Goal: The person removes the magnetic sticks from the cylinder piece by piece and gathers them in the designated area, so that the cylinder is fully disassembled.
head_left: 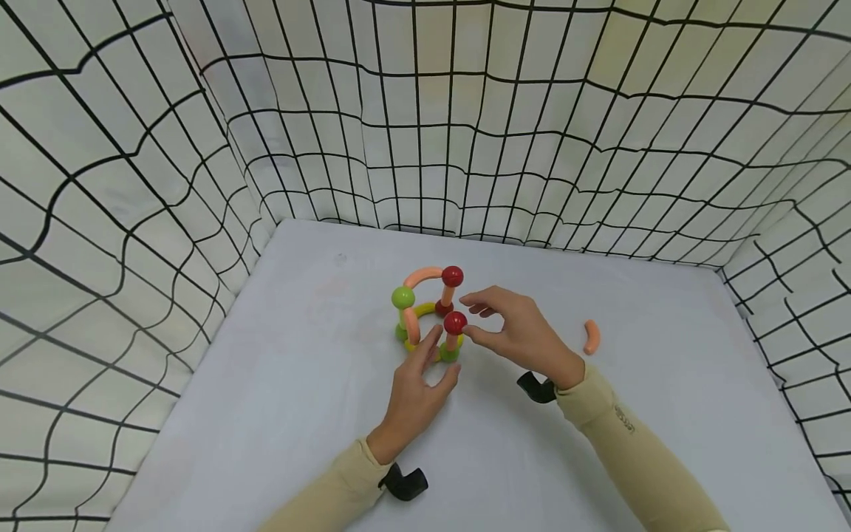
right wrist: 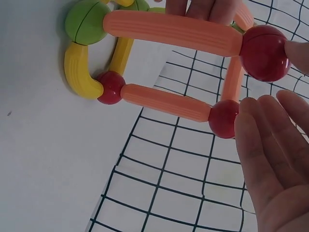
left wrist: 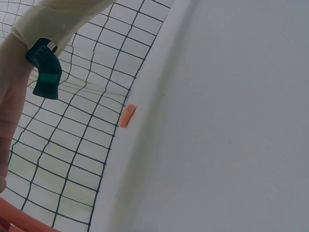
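A ball-and-rod toy frame (head_left: 412, 325) stands mid-table, with yellow curved rods below and orange rods above, joined by red and green balls. The thumb of my right hand (head_left: 525, 332) touches the front upper red ball (head_left: 455, 323). Its other fingers extend near the rear upper red ball (head_left: 453, 276), and a gap shows between them in the head view. My left hand (head_left: 412, 399) is at the front side, fingertips behind the front upright orange rod (right wrist: 174, 33) and thumb held away. Parts of the lower ring are hidden by the left fingers.
A loose curved orange rod (head_left: 592, 337) lies on the white table (head_left: 279, 355), right of the toy. Black netting (head_left: 432, 133) over pale walls stands behind the table and at both sides. Each wrist bears a black device (head_left: 404, 484).
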A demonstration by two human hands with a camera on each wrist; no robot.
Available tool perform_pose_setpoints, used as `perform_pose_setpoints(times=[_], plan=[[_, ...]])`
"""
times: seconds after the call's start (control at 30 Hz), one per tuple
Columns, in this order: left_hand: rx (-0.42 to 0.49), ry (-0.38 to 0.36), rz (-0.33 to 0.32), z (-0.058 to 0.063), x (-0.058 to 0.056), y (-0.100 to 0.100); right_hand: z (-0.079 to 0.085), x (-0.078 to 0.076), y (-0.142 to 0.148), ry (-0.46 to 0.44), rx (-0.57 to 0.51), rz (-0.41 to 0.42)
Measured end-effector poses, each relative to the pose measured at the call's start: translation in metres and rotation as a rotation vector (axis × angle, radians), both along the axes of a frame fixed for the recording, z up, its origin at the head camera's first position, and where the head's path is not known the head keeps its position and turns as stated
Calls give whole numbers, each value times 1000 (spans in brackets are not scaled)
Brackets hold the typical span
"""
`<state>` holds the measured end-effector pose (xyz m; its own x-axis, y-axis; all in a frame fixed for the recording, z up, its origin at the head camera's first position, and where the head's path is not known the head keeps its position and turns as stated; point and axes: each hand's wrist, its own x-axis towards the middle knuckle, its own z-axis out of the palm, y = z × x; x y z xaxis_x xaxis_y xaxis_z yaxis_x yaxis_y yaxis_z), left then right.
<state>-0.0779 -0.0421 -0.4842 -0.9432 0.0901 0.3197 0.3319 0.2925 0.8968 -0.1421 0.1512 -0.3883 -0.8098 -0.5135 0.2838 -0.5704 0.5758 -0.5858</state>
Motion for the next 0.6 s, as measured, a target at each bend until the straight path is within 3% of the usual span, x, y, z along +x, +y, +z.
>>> perform_pose_setpoints(times=[0.2,0.43,0.6], plan=[[-48,17,38,-7,-8,13,-2,-2,-6,-6,-10,49],[21,33,64,-15,-14,21,-7,-3,-11,22,-25,72],[23,38,82,-17,-16,25,-8,-4,-13,27,-26,69]])
